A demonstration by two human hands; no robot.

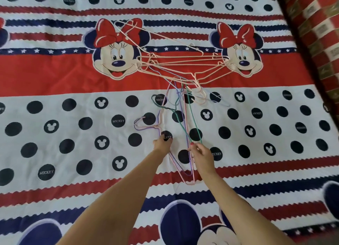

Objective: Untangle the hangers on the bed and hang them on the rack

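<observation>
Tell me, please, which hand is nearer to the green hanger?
The right hand: its fingers pinch the near end of the green hanger. The left hand rests to the left of it, gripping the pink hanger.

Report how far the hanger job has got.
Nothing is hung; no rack is in view. The tangle of wire hangers still lies on the bed sheet. In hand: the right hand pinches the green hanger; the left hand touches the pink hanger. Left: untangling and hanging everything.
</observation>
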